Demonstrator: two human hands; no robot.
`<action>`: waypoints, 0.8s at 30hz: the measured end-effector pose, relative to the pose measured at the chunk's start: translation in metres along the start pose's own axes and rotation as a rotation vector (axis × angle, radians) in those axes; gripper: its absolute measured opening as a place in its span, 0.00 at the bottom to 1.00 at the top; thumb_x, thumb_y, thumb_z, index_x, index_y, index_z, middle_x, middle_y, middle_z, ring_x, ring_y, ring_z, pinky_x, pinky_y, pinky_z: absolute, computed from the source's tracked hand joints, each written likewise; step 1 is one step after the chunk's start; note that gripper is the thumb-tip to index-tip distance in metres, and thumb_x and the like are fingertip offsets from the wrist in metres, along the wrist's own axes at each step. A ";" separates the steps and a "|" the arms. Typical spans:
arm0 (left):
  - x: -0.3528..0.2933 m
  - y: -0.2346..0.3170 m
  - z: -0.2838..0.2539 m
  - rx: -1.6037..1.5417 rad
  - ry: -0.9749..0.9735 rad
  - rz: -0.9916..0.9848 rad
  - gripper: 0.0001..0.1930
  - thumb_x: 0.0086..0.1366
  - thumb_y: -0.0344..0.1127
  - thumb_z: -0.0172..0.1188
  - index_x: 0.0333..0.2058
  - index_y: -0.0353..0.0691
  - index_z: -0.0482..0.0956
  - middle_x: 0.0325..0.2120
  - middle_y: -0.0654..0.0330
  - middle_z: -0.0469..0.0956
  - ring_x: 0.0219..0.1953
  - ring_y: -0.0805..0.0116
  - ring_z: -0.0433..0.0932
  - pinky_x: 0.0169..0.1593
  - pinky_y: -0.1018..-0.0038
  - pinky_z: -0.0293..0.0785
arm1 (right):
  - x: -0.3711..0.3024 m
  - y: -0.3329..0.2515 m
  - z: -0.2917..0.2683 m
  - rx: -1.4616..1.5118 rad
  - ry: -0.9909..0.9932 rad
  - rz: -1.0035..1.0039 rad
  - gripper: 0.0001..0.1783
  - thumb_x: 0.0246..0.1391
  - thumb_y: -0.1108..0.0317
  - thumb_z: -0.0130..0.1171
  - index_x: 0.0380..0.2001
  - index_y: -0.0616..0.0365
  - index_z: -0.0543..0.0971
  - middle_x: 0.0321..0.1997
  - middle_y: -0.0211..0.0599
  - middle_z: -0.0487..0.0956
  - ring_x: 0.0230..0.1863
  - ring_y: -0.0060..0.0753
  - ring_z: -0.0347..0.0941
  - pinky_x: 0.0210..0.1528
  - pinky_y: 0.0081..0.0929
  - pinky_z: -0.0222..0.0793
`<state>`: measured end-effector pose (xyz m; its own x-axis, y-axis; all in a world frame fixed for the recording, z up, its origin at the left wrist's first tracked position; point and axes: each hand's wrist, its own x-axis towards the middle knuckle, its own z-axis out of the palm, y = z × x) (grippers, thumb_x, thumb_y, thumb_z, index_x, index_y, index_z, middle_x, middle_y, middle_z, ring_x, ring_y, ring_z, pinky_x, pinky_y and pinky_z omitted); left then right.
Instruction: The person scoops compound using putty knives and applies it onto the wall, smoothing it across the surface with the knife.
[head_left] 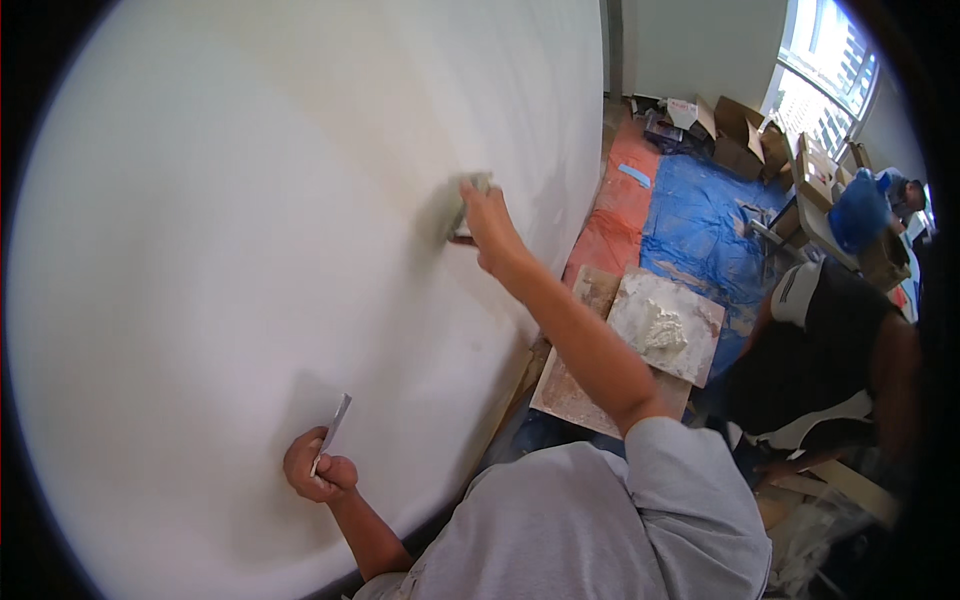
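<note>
White wall [200,250] filled the left side. Left hand [318,468]: fingers closed round a flat scraper [335,430], low in front of wall. Right hand [490,228]: fingers gripping a trowel [461,228], higher at wall; contact unclear. Right of wall: board [705,322] carried white paste [663,335]; co-worker [810,350] was farther off.

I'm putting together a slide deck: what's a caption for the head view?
Right hand holding a tool at the white wall, left hand gripping a thin grey blade.
</note>
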<state>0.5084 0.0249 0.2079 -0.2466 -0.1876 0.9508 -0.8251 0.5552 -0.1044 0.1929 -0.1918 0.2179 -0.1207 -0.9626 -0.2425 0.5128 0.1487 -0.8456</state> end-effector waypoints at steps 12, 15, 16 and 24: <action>0.017 0.002 -0.006 -0.082 0.039 -0.006 0.11 0.77 0.41 0.44 0.40 0.40 0.70 0.20 0.54 0.81 0.19 0.62 0.79 0.23 0.71 0.75 | -0.132 -0.073 0.108 -0.912 -0.148 -1.256 0.20 0.56 0.72 0.57 0.51 0.65 0.67 0.46 0.59 0.72 0.47 0.65 0.73 0.49 0.51 0.70; 0.015 -0.002 -0.010 -0.185 0.020 0.028 0.13 0.76 0.39 0.45 0.41 0.34 0.70 0.21 0.52 0.79 0.19 0.59 0.77 0.23 0.69 0.74 | -0.113 -0.067 0.080 -0.853 0.025 -1.213 0.21 0.56 0.78 0.53 0.54 0.59 0.70 0.48 0.48 0.73 0.50 0.57 0.71 0.47 0.49 0.71; 0.018 -0.002 -0.008 -0.180 0.030 0.027 0.13 0.76 0.39 0.45 0.41 0.34 0.70 0.21 0.52 0.79 0.19 0.59 0.77 0.23 0.69 0.74 | -0.098 -0.079 0.071 -0.857 0.128 -1.237 0.21 0.57 0.77 0.53 0.55 0.60 0.70 0.49 0.48 0.73 0.50 0.57 0.71 0.47 0.49 0.71; 0.023 0.002 -0.008 -0.144 0.011 0.000 0.11 0.76 0.40 0.46 0.39 0.39 0.70 0.22 0.56 0.81 0.20 0.62 0.80 0.23 0.72 0.76 | -0.015 -0.072 0.054 -0.959 0.128 -1.566 0.32 0.47 0.84 0.53 0.59 0.52 0.73 0.53 0.44 0.74 0.52 0.57 0.70 0.50 0.43 0.73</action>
<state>0.5051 0.0285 0.2321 -0.2401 -0.1790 0.9541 -0.7435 0.6658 -0.0622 0.2038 -0.2000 0.3078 -0.0325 -0.3151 0.9485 -0.7176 -0.6532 -0.2416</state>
